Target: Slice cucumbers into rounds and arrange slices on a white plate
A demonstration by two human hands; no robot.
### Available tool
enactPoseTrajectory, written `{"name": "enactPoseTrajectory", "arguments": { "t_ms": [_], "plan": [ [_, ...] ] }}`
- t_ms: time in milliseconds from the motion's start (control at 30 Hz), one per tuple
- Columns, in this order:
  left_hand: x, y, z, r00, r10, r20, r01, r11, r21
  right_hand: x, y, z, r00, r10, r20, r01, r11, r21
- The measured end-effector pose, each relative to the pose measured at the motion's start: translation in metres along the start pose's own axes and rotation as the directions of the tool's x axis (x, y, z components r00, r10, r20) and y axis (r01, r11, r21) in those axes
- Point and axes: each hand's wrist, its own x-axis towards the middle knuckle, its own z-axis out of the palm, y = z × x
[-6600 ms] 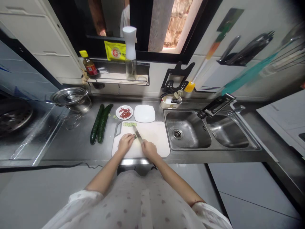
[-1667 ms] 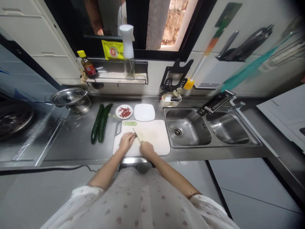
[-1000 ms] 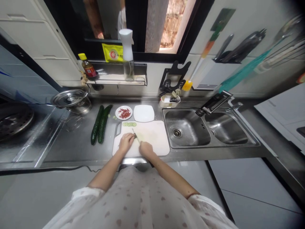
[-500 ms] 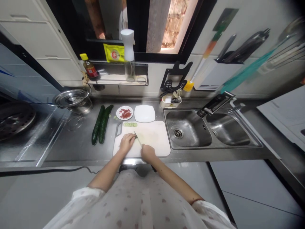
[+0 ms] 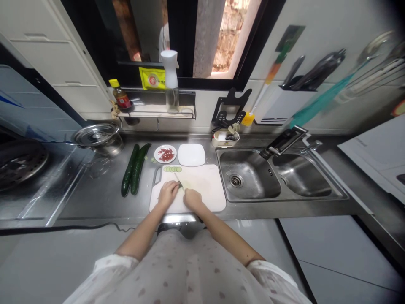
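Note:
On the white cutting board (image 5: pixel 210 185), my right hand (image 5: pixel 193 199) is closed round the handle of a knife (image 5: pixel 179 180), its blade slanting up and to the left. My left hand (image 5: pixel 168 193) is closed beside the blade, fingers bent over a piece of cucumber (image 5: pixel 180 184); only a small dark green bit of it shows. A row of several cucumber slices (image 5: pixel 172 169) lies along the board's top left edge. Two whole cucumbers (image 5: pixel 130 171) lie side by side on the counter left of the board.
Behind the board stand a plate with chopped red bits (image 5: pixel 166 154) and a white square dish (image 5: pixel 191 155). A double sink (image 5: pixel 249 173) lies to the right. A lidded steel pot (image 5: pixel 109 143) stands back left. The shelf (image 5: pixel 152 110) holds bottles.
The knife and my right hand have shifted slightly left, closer to my left hand. My left hand keeps its place on the board. The whole view has tilted slightly upward.

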Motion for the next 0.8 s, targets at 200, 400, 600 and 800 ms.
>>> {"name": "enactPoseTrajectory", "arguments": {
  "t_ms": [200,400,600,800],
  "plan": [
    [0.0,0.0,0.0,1.0,-0.014,0.012,0.014,1.0,-0.002,-0.005,0.002,0.0,1.0,-0.003,0.009,0.003,1.0,-0.023],
    [-0.001,-0.003,0.002,1.0,-0.016,0.015,0.016,1.0,-0.008,-0.021,0.01,0.009,0.999,0.009,0.046,-0.007,0.999,-0.047],
    [-0.002,-0.003,0.003,1.0,-0.007,-0.001,0.007,1.0,-0.017,-0.032,0.017,0.017,0.999,0.028,0.033,-0.026,0.999,-0.048],
    [0.0,-0.001,0.001,1.0,-0.013,0.016,0.013,1.0,-0.012,-0.024,0.013,0.013,0.999,0.018,0.033,-0.017,0.999,-0.047]
  ]
}}
